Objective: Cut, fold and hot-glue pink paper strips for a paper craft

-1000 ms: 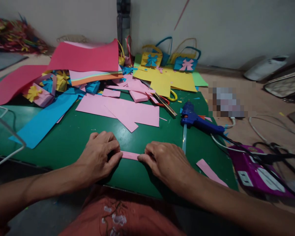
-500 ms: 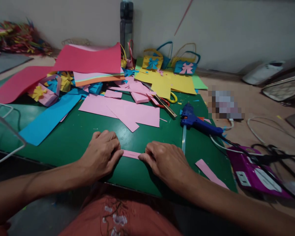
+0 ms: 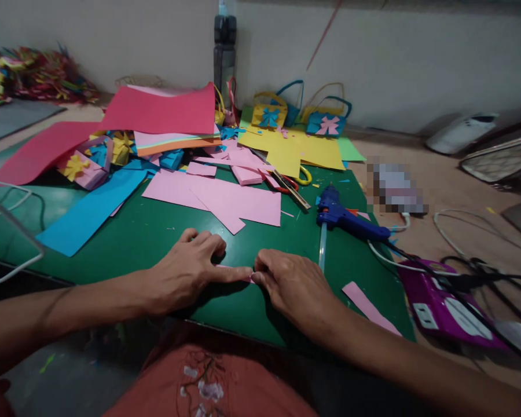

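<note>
A narrow folded pink paper strip (image 3: 252,278) lies near the front edge of the green table (image 3: 238,315), mostly covered by my hands. My left hand (image 3: 186,269) rests over its left part, fingers curled and the thumb stretched along the strip, its tip nearly meeting my other hand. At the right end, my right hand (image 3: 293,281) pinches the strip between thumb and bent fingers. Beyond them is a larger pink paper sheet (image 3: 256,202). Right of my right forearm lies a loose pink strip (image 3: 369,307).
A blue glue gun (image 3: 351,220) with its clear stick lies at right, near a purple power strip (image 3: 447,307) and cables. A cutter knife (image 3: 293,191) and scissors (image 3: 304,175) sit among scraps. Stacked red paper (image 3: 160,110), blue paper (image 3: 95,208) and small paper bags (image 3: 325,120) stand behind.
My left thumb has stretched out rightward along the strip, covering the stretch that showed between my hands. My right hand keeps its pinch in nearly the same place.
</note>
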Motion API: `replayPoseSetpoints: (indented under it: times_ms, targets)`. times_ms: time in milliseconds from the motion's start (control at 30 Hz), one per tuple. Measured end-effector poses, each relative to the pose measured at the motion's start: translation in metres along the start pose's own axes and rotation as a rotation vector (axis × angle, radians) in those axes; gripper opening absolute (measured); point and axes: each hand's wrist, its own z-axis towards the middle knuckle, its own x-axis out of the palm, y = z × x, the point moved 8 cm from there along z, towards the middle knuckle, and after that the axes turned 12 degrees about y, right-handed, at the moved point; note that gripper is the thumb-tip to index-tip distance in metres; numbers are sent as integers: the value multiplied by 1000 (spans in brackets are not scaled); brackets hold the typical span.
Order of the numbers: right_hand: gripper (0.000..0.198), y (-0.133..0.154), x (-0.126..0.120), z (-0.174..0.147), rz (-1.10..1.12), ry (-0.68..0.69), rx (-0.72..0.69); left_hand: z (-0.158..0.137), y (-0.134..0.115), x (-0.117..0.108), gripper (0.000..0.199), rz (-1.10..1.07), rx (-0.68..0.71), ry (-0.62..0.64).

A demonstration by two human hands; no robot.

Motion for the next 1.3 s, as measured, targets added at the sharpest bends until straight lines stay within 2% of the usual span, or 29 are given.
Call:
replayPoseSetpoints:
  times_ms: [167,367,500,767,867,967,1000,1033,1133,1300]
  targets:
    - [10,0,1,0,-17,-7,-6,5,-7,-3,50,137,41,94]
    - [8,-1,2,1,-39,-25,-6,-4,-4,-3,41,136,-4,39]
    - [8,-1,2,0,-33,-31,-19,-20,4,-2,37,151,-49,-24]
    - [10,0,0,-1,-26,-39,-25,-64,29,1,42,99,-189,-46]
    - [10,0,0,-1,-24,-45,-28,-73,32,-8,35,53,-203,-134]
    - [10,-1,0,-1,-19,-43,-29,-65,23,-22,31,-31,-200,-284]
    - [10,0,0,-1,-19,-44,-34,-60,13,-30,28,-69,-132,-369]
    - [10,0,0,-2,-21,-45,-40,-51,5,-31,26,-108,-81,-378]
    - [10,1,0,-3,-29,-46,-46,-19,-10,-30,20,-202,-42,-315]
    - [10,2,3,-4,-19,-37,-70,18,-2,-12,19,-381,-157,-16]
